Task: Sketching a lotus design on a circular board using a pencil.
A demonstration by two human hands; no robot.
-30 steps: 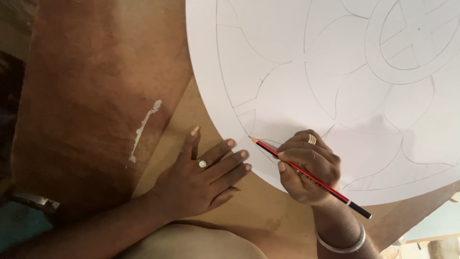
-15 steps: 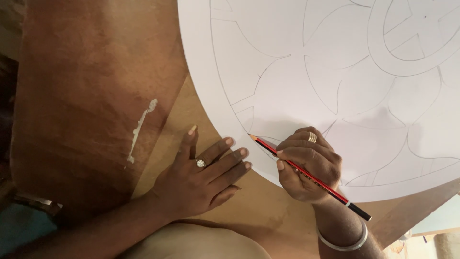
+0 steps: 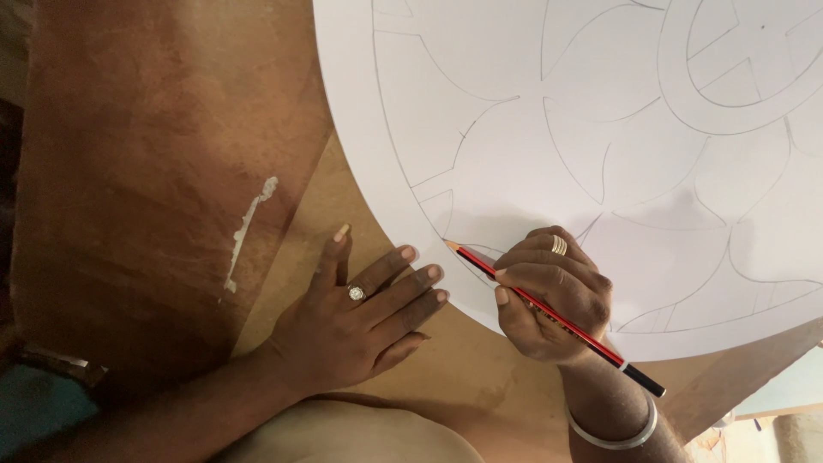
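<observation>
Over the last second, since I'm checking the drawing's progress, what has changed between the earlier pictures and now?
Very little. The right hand keeps its grip on the red pencil, whose tip stays at the same spot near the edge of the round white sheet; no new line is visible. The left hand remains flat on the brown board beside the sheet. Only the view drifted slightly.

no packages, labels, signs, screens in view

2 rings (image 3: pixel 356 293), silver bangle (image 3: pixel 614 435) (bare forearms)
</observation>
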